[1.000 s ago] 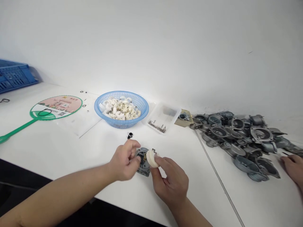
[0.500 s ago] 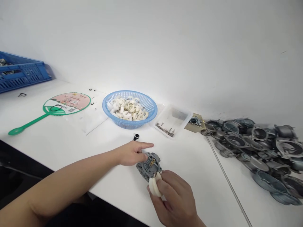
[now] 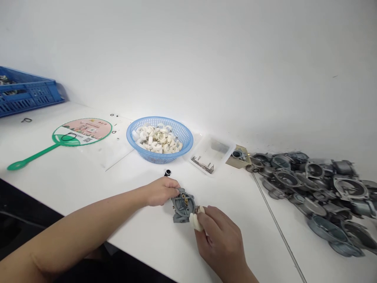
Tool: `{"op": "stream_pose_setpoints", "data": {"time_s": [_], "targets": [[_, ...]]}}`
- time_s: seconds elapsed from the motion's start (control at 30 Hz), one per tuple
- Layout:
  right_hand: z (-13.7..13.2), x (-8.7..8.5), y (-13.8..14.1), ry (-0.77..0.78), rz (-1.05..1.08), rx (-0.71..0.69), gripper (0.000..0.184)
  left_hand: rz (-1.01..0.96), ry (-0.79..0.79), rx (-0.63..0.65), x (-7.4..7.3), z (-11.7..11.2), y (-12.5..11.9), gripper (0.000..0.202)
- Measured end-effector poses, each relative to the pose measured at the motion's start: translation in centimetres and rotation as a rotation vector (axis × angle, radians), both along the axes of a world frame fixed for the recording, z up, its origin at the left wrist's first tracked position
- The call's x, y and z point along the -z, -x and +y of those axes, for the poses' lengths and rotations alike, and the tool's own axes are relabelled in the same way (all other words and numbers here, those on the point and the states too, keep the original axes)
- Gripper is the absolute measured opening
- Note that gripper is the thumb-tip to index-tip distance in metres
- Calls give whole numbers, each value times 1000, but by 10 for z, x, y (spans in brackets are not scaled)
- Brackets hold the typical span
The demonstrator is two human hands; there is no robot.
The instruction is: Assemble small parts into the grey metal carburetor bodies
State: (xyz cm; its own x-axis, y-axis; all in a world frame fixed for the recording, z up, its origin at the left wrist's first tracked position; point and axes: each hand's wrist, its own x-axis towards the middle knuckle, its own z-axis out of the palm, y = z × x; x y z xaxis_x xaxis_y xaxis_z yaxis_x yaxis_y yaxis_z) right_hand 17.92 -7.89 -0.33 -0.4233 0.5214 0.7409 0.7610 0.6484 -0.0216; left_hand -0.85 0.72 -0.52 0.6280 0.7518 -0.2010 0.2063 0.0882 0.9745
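A grey die-cast carburetor body [image 3: 182, 206] with small brass jets sits at the middle of the white table [image 3: 132, 224], its lower edge seeming to rest on the surface. My left hand [image 3: 160, 191] grips its left side with curled fingers. My right hand [image 3: 219, 239] holds a white plastic float [image 3: 196, 220] against the body's lower right corner. Fingers hide part of the float. A small black fitting [image 3: 167, 173] lies just above my left hand.
Behind my hands stand a blue mesh basket [image 3: 160, 158] of white floats and a clear tray [image 3: 210, 154] holding metal pins. A heap of metal carburetor parts [image 3: 312, 196] lies right. A green-handled fan [image 3: 82, 131] and blue crate [image 3: 26, 92] are left.
My left hand has curled from pointing fingers onto the body's side. The body has turned and settled lower, and the float has shifted to its lower right corner. The view has tilted slightly.
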Motion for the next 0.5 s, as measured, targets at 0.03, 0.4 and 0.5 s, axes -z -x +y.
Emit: {"op": "stream_pose_setpoints", "data": {"time_s": [0.03, 0.4, 0.5], "targets": [[0, 0, -1, 10, 17, -2, 15, 2, 14, -16, 2, 0, 0, 14], [-4, -3, 1, 173, 76, -2, 5, 88, -68, -110, 7, -9, 5, 26], [-3, -2, 0, 167, 129, 8, 5, 88, -95, -119, 11, -10, 3, 28]]}}
